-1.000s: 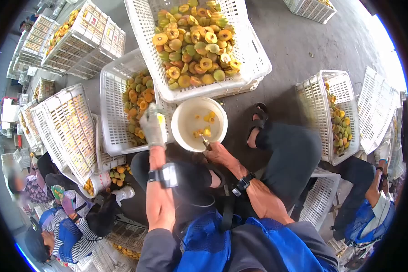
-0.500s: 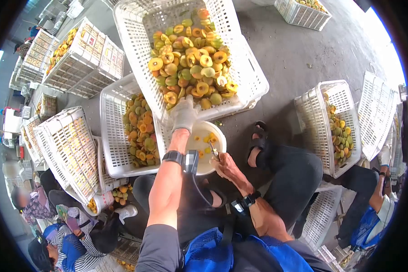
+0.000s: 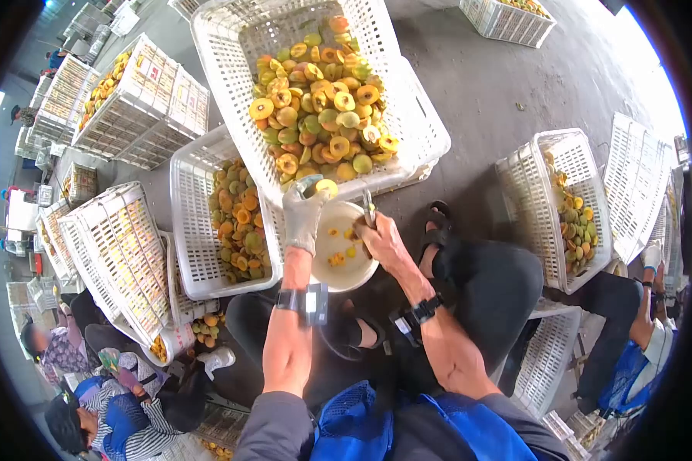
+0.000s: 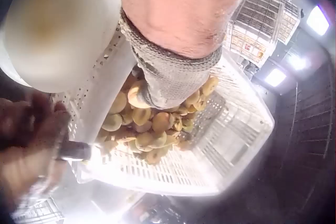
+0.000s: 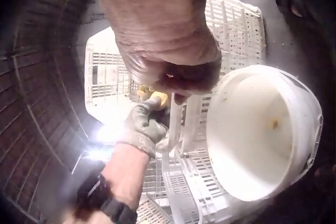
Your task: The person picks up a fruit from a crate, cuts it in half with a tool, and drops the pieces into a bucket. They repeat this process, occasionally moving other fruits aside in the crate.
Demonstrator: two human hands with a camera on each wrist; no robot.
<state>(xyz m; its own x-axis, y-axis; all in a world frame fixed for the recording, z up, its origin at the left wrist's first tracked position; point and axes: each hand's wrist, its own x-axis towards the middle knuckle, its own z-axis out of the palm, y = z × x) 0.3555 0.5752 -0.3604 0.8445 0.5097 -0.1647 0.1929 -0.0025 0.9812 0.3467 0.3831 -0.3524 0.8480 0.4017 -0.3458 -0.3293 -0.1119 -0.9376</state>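
My gloved left hand (image 3: pixel 304 217) pinches a cut yellow fruit half (image 3: pixel 327 187) at the near edge of the upper crate (image 3: pixel 419 146); in the left wrist view that fruit (image 4: pixel 137 95) shows beside the glove (image 4: pixel 170 79). My bare right hand (image 3: pixel 384 242) grips a small metal tool (image 3: pixel 367 206), pointing up, over the right rim of the white bucket (image 3: pixel 351 278). Several yellow bits (image 3: pixel 336 260) lie in the bucket. In the right wrist view the right hand (image 5: pixel 170 61) is above and left of the bucket (image 5: pixel 247 134), its tool mostly hidden.
A crate of fruit halves (image 3: pixel 178 223) stands left of the bucket, another crate (image 3: pixel 534 192) to the right. Stacked crates (image 3: pixel 142 107) stand at the far left. A sandalled foot (image 3: pixel 437 223) is right of the bucket. Other people (image 3: pixel 123 411) sit at both sides.
My left hand went from the left crate to the upper crate and now holds a fruit half just off its near edge. My right hand rose with the tool toward the bucket's upper right rim.
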